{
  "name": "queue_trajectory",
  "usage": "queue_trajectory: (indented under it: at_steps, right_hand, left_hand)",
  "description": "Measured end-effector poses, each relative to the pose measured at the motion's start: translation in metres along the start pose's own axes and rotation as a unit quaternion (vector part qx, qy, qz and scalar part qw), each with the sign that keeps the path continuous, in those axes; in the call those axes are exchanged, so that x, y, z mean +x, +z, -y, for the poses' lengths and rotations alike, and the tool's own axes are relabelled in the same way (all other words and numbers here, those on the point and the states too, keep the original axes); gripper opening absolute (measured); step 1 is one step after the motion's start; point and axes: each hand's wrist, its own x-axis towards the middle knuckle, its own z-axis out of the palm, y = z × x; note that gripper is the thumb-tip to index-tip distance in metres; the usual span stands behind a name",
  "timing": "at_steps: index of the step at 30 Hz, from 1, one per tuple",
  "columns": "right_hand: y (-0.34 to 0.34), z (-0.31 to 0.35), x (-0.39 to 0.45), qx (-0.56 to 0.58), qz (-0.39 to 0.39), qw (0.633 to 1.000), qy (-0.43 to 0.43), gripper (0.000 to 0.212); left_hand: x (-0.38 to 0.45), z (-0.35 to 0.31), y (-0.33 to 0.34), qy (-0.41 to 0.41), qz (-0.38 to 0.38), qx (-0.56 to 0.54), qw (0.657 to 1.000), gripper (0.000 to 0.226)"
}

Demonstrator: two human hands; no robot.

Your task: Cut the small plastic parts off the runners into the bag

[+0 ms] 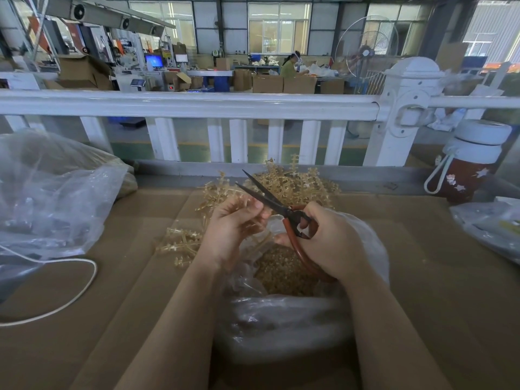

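My left hand (233, 229) pinches a translucent amber runner (242, 228) over the mouth of a clear plastic bag (281, 319). My right hand (329, 240) grips red-handled scissors (281, 206), whose dark blades are spread open and point up and left past the left fingertips. Inside the bag lies a heap of small amber cut parts (284, 271). A pile of uncut runners (289, 181) sits behind the hands, and a few more runners (180, 243) lie to the left on the cardboard.
Brown cardboard (450, 291) covers the table. A large crumpled clear bag (53, 198) and a white cord (70, 291) lie at the left. A red-and-white bottle (470, 164) stands at the right beside another plastic bag (489, 226). A white railing (197, 105) runs along the back.
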Motion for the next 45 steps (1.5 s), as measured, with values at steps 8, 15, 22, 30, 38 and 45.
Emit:
queue_trajectory:
  at_steps: [8,15,22,30,38,45]
  right_hand:
    - [-0.002,0.002,-0.002,-0.025,-0.028,0.999,-0.021,0.052]
    - [0.001,0.000,0.000,0.025,-0.023,0.999,-0.019,0.060]
    - [0.004,-0.005,0.001,0.031,-0.018,0.999,-0.015,0.061]
    - [0.006,-0.005,0.001,0.054,-0.022,0.998,-0.006,0.059]
    - [0.009,-0.002,0.003,0.119,0.021,0.992,0.048,0.061]
    - [0.004,0.000,0.004,0.216,0.020,0.972,0.087,0.036]
  left_hand:
    - [0.002,0.001,-0.001,0.014,0.000,0.010,1.000,0.031]
    - [0.002,0.001,-0.002,0.002,0.003,-0.006,1.000,0.022]
    - [0.002,0.002,-0.002,-0.010,-0.002,-0.012,1.000,0.018]
    - [0.002,0.001,-0.002,-0.017,0.008,-0.028,0.999,0.005]
    - [0.000,-0.001,0.002,-0.020,0.002,-0.049,0.999,0.016]
    - [0.002,0.001,-0.001,-0.048,0.005,-0.046,0.998,0.010]
